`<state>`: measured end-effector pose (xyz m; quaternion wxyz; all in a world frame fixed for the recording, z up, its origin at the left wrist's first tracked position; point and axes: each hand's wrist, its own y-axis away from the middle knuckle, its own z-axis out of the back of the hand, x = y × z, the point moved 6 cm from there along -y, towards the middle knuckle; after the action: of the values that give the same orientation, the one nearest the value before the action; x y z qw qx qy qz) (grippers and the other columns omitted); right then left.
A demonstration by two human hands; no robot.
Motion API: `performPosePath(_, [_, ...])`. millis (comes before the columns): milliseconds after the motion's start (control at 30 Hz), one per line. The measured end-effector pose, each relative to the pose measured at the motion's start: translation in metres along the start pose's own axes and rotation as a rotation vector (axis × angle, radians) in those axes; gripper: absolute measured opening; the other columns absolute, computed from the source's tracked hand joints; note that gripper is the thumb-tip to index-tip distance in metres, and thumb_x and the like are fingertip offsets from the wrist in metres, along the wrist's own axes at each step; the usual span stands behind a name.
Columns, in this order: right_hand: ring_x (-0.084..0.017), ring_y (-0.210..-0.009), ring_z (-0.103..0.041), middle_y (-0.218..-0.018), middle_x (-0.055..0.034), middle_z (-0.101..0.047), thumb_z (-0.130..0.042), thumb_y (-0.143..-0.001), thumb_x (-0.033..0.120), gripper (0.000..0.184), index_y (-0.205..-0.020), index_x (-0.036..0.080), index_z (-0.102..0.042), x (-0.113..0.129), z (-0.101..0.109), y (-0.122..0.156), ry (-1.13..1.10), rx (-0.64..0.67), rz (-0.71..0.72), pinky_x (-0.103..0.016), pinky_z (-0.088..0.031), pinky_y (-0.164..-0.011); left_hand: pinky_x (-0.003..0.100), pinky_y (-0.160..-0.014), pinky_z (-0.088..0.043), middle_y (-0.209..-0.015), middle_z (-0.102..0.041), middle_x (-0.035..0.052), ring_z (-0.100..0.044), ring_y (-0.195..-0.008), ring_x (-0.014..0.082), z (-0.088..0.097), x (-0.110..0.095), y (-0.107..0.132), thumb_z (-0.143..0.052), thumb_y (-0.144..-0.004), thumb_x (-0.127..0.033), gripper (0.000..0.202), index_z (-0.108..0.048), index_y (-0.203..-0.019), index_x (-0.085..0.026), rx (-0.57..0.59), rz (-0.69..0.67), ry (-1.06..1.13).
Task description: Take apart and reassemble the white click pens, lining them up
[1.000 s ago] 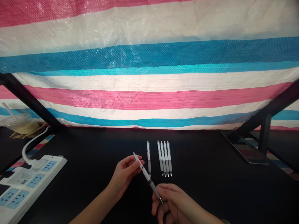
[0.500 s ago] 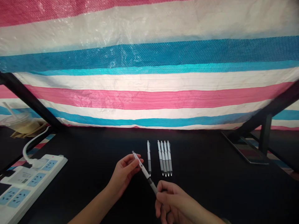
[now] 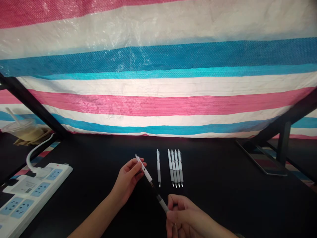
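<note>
Between my hands a pen is pulled apart. My left hand (image 3: 131, 175) pinches its white upper barrel (image 3: 147, 174), clicker end pointing up and left. The grey grip section (image 3: 163, 205) is held at its tip end by my right hand (image 3: 183, 215), fingers curled round it. A thin dark refill (image 3: 152, 187) shows in the gap between the two halves. Beyond my hands a single white and grey pen (image 3: 158, 168) lies on the black table, tip toward me. To its right, several matching pens (image 3: 175, 168) lie side by side.
A white power strip (image 3: 37, 193) with a plugged-in cord lies at the left. A tablet-like dark device (image 3: 262, 158) rests at the right beside a black frame leg (image 3: 283, 143). Behind the table (image 3: 111, 148) hangs a striped tarp (image 3: 158, 105); a lidded cup (image 3: 21, 127) stands far left.
The two halves of the pen have drawn apart, baring the refill. My left hand moved up and left with the upper barrel; my right hand shifted slightly down and right.
</note>
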<state>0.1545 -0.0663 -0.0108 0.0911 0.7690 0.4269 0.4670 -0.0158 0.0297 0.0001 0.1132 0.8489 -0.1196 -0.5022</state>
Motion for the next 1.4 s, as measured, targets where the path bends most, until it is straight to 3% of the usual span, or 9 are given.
performPosePath(367, [-0.009,-0.042,-0.059,-0.058,-0.0037,-0.070,-0.068,-0.071,0.030,0.033,-0.080,0.020,-0.038,0.002,0.000,0.001,-0.003,0.033,0.044,-0.013,-0.034,-0.037,0.015,-0.061,-0.054,-0.084,-0.071,0.0046,-0.062,-0.066,0.0081,0.012,-0.005,-0.007,-0.075,-0.077,-0.025,0.018,-0.073,-0.092,-0.015,-0.104,-0.013,0.087])
performPosePath(600, [-0.010,-0.042,-0.059,-0.058,-0.0039,-0.070,-0.068,-0.072,0.029,0.031,-0.080,0.020,-0.039,0.003,-0.001,0.000,-0.008,0.031,0.059,-0.013,-0.033,-0.037,0.015,-0.061,-0.055,-0.083,-0.071,0.0051,-0.062,-0.064,0.0080,0.011,-0.001,-0.007,-0.075,-0.076,-0.023,0.017,-0.073,-0.091,-0.015,-0.111,0.016,0.101])
performPosePath(733, [-0.010,-0.043,-0.059,-0.058,-0.0038,-0.070,-0.068,-0.072,0.030,0.031,-0.080,0.020,-0.039,0.002,0.000,0.000,-0.005,0.029,0.061,-0.014,-0.034,-0.039,0.014,-0.060,-0.053,-0.081,-0.071,0.0041,-0.061,-0.063,0.0077,0.002,0.005,-0.003,-0.079,-0.073,-0.027,0.020,-0.072,-0.087,-0.015,-0.044,0.046,0.072])
performPosePath(967, [-0.009,-0.042,-0.058,-0.058,-0.0013,-0.067,-0.070,-0.072,0.031,0.033,-0.078,0.021,-0.039,0.002,0.000,-0.001,0.024,0.008,0.049,-0.014,-0.036,-0.039,0.016,-0.057,-0.049,-0.076,-0.067,0.0041,-0.059,-0.063,0.0092,-0.022,0.010,0.012,-0.078,-0.072,-0.026,0.017,-0.067,-0.077,-0.014,0.236,0.079,-0.123])
performPosePath(1400, [-0.009,-0.042,-0.058,-0.059,0.0001,-0.065,-0.066,-0.078,0.046,0.035,-0.080,0.019,-0.042,0.000,0.004,-0.004,0.058,-0.060,0.080,-0.016,-0.034,-0.039,0.021,-0.063,-0.051,-0.082,-0.066,0.0054,-0.059,-0.069,0.0118,-0.022,0.009,0.013,-0.076,-0.074,-0.022,0.013,-0.067,-0.079,-0.014,0.285,0.090,-0.136])
